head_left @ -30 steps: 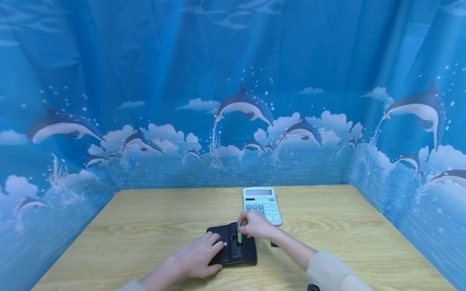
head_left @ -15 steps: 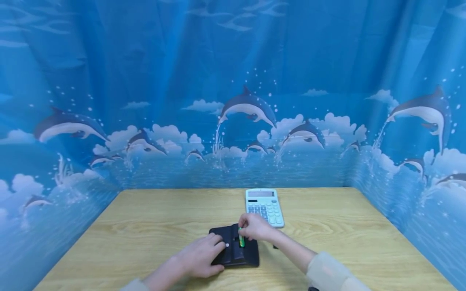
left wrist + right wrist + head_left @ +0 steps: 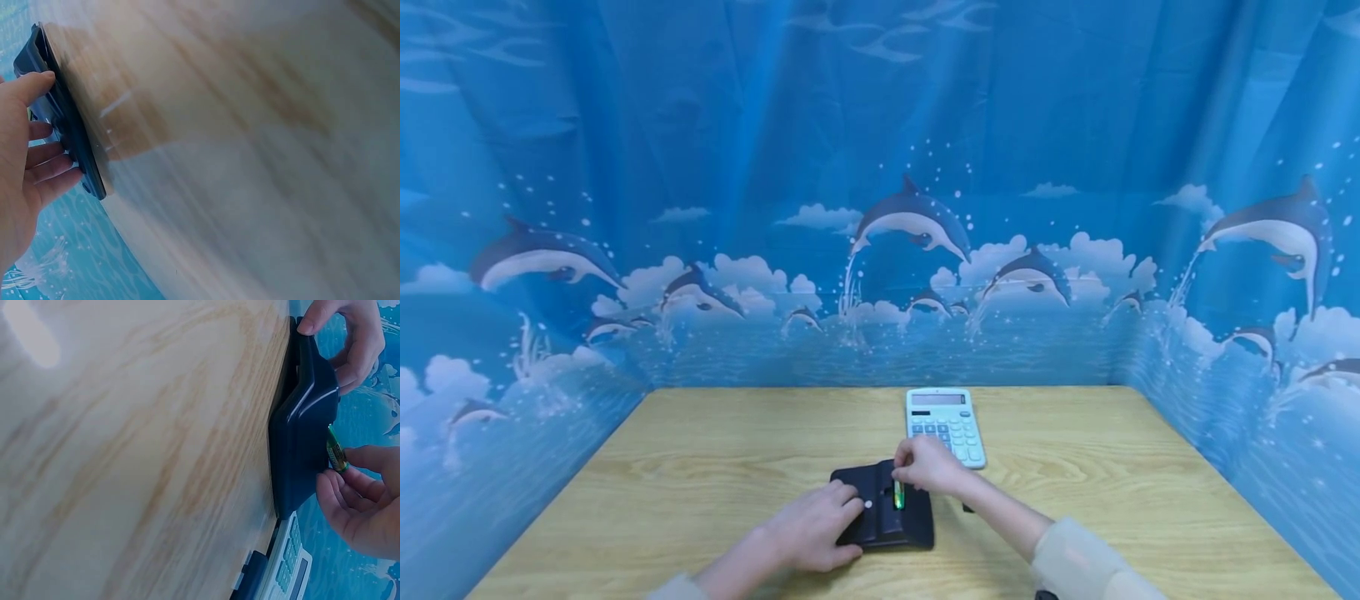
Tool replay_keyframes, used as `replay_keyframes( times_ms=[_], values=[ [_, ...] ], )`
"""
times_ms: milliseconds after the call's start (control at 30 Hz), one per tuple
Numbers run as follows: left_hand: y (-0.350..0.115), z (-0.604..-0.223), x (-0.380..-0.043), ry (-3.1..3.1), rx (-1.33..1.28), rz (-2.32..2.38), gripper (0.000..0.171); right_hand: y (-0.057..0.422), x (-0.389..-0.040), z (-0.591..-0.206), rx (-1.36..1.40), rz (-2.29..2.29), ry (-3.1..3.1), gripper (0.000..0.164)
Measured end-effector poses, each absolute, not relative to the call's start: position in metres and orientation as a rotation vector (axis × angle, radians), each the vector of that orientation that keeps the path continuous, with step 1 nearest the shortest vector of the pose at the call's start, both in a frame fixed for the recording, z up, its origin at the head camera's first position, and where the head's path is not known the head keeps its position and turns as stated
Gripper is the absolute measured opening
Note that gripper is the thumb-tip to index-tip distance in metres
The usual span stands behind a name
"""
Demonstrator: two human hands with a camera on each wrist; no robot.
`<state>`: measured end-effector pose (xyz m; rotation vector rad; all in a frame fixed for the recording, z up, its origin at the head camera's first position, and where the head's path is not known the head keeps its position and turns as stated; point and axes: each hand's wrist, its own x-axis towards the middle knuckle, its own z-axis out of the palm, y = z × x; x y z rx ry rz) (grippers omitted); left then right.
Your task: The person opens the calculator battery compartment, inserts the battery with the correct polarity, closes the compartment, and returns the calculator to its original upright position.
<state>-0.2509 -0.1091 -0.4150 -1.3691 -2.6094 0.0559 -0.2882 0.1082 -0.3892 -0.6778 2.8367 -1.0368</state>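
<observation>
A black wedge-shaped device [image 3: 913,529] lies on the table with an open battery slot on top; its kind does not show. My left hand [image 3: 816,525] holds its left part, fingers over the top and thumb [image 3: 40,81] at the near edge. My right hand [image 3: 931,467] pinches the upper end of a green battery [image 3: 899,497] between thumb and fingertips. The battery's lower end is at the slot. In the right wrist view the battery [image 3: 336,450] leans against the device [image 3: 306,431], with the right hand [image 3: 362,506] around its outer end.
A pale blue calculator [image 3: 958,429] lies behind the right hand, partly covered by it. A small black piece [image 3: 967,508] shows under the right forearm, and beside the calculator [image 3: 290,562] in the right wrist view. A blue dolphin curtain [image 3: 880,333] stands behind the wooden table [image 3: 715,450].
The view has shifted slightly. The right hand stays at the slot with the battery, which has tilted a little more upright. The left hand keeps its place on the device.
</observation>
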Motion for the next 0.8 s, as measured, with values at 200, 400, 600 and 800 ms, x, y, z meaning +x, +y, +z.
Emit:
replay_keyframes(
  times_ms=[200,400,600,800],
  values=[
    [-0.1096,-0.4161,-0.2508,-2.576,-1.381,0.060,0.043,0.1075,-0.2888,-0.3888,-0.683,-0.928,2.889,0.007],
    [-0.1087,-0.4166,-0.2510,-2.566,-1.366,0.041,0.042,0.1073,-0.2891,-0.3894,-0.698,-0.916,2.905,0.008],
    [-0.1080,-0.4176,-0.2515,-2.554,-1.365,0.032,0.042,0.1081,-0.2890,-0.3908,-0.753,-0.917,2.928,0.008],
    [-0.1081,-0.4189,-0.2518,-2.540,-1.363,0.026,0.042,0.1096,-0.2894,-0.3931,-0.828,-0.884,2.955,0.005]
  ],
)
